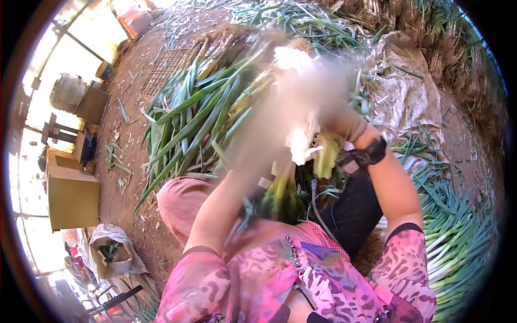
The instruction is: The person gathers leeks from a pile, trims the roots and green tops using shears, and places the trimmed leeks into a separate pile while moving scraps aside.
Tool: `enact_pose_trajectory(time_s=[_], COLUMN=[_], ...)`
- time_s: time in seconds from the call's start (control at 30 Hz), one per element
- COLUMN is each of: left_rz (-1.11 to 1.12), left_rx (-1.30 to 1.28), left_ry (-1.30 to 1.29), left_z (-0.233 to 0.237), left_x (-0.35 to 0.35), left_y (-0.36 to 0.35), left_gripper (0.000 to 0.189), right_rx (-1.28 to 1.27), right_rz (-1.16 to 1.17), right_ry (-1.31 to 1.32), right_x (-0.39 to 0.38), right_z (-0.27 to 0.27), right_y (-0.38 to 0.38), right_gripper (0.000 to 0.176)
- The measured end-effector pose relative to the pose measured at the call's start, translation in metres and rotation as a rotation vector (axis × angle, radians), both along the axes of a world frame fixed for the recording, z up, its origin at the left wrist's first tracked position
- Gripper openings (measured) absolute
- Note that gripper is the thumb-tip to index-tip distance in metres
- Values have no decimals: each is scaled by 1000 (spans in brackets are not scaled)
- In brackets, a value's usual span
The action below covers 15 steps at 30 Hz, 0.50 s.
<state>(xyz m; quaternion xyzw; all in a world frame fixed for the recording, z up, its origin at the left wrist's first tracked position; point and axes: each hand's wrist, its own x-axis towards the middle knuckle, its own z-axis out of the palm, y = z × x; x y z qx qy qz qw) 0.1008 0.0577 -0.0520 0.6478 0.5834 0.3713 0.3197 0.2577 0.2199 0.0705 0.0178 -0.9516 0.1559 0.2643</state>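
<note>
My right hand [342,119], in a pale work glove with a dark watch at the wrist, is raised in front of me; its fingers are smeared by motion. My left hand [269,116] is a stronger blur just beside it, so neither its fingers nor its grip can be made out. White, ragged peelings or stalks [302,141] show between and below the hands. Pale green stalks [326,157] hang under my right hand. Close by on the left lies a heap of untrimmed green onions [202,116] with roots at the far end.
Cleaned green onions [452,237] are laid out on my right. Leaf scraps [301,21] and a crumpled sack [406,91] lie ahead. Rooted bundles [436,59] are stacked far right. Left are a metal grate [164,70], a wooden box [72,194] and an open sack [116,253].
</note>
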Motion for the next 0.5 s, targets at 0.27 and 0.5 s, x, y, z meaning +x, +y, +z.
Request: enact_pose_trajectory(time_s=[0.27, 0.5], left_rz=[-50, -91], left_rx=[-33, -12], left_ry=[-30, -82], left_z=[7, -8], left_x=[7, 7], left_y=[-11, -10], left_gripper=[27, 30], right_rx=[99, 124], right_rz=[113, -236], right_ry=[212, 218], right_x=[-13, -10], right_z=[0, -32], right_y=[-12, -1], right_gripper=[35, 31])
